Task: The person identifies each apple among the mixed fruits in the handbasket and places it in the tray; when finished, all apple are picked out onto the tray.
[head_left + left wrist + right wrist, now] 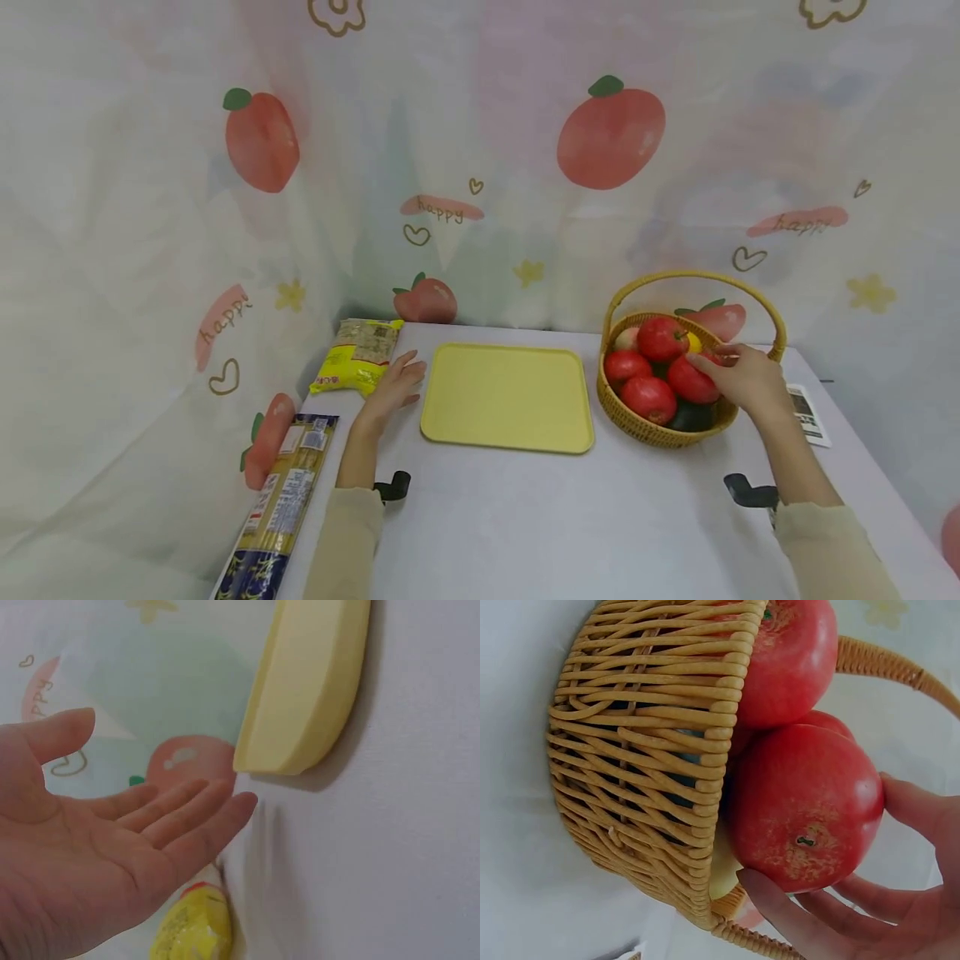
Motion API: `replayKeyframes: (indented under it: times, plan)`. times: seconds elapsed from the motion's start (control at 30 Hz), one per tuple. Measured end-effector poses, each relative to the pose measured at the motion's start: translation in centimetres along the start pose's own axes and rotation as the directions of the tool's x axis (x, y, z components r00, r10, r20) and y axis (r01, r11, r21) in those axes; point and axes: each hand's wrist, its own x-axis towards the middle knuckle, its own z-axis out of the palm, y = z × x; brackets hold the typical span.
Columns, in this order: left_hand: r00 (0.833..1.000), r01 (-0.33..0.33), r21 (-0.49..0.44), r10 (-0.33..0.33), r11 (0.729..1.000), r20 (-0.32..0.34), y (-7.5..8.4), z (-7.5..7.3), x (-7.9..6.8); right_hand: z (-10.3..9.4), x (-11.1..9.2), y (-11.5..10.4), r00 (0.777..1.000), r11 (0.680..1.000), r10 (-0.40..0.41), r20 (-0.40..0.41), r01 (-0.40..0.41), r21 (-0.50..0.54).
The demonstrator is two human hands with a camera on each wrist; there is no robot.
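My right hand point(756, 385) holds a round red fruit point(806, 810) between thumb and fingers at the right side of a wicker basket point(637, 427). A tan, speckled patch surrounds the small stem scar on this fruit. More red fruit point(648, 399), a dark green one point(691, 417) and a yellow one point(693, 342) fill the basket. My left hand point(390, 392) is held empty, fingers extended, between a yellow bag point(358, 354) and the left edge of a yellow tray point(506, 400). Its palm shows in the left wrist view.
Long packs of noodles point(288, 492) lie along the table's left edge. A white card with dark print point(808, 415) lies to the right of the basket. The basket's tall handle point(693, 274) arches over the fruit. A patterned cloth point(510, 167) hangs behind and beside the table.
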Motion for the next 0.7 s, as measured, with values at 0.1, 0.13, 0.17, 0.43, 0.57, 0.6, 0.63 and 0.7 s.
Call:
replayKeyframes:
  times: [0.1, 0.13, 0.17, 0.43, 0.57, 0.6, 0.63, 0.7]
  plan:
    - [1.0, 0.007, -0.026, -0.007, 1.0, 0.014, -0.3, 0.2, 0.1, -0.3, -0.2, 0.4, 1.0, 1.0, 0.015, 0.019, -0.015, 0.027]
    - [1.0, 0.009, -0.027, -0.009, 1.0, 0.017, -0.4, 0.2, 0.2, -0.4, -0.2, 0.5, 0.999, 0.999, 0.015, 0.031, -0.016, 0.037]
    - [1.0, 0.015, -0.03, -0.015, 0.999, 0.019, -0.5, 0.3, 0.2, -0.5, -0.3, 0.6, 0.999, 0.999, 0.013, 0.043, -0.015, 0.04]
    - [0.998, 0.045, -0.034, -0.044, 0.998, 0.034, -1.1, 0.1, 0.7, -1.6, -0.9, 0.4, 0.984, 0.997, -0.007, 0.178, -0.008, 0.081]
    - [0.998, 0.051, -0.054, -0.049, 0.997, 0.037, -1.4, -0.1, 1.0, -1.9, -1.3, 0.4, 0.976, 0.994, -0.011, 0.219, -0.013, 0.11]
    - [0.998, 0.052, -0.063, -0.05, 0.997, 0.039, -1.5, -0.1, 1.0, -2.0, -1.4, 0.5, 0.974, 0.993, -0.011, 0.226, -0.016, 0.117]
    - [0.998, 0.052, -0.067, -0.049, 0.996, 0.039, -1.5, -0.1, 1.0, -2.0, -1.4, 0.6, 0.973, 0.993, -0.014, 0.23, -0.014, 0.119]
    - [0.998, 0.053, -0.072, -0.05, 0.996, 0.036, -1.7, -0.1, 1.1, -2.0, -1.5, 0.7, 0.972, 0.991, -0.028, 0.235, -0.004, 0.132]
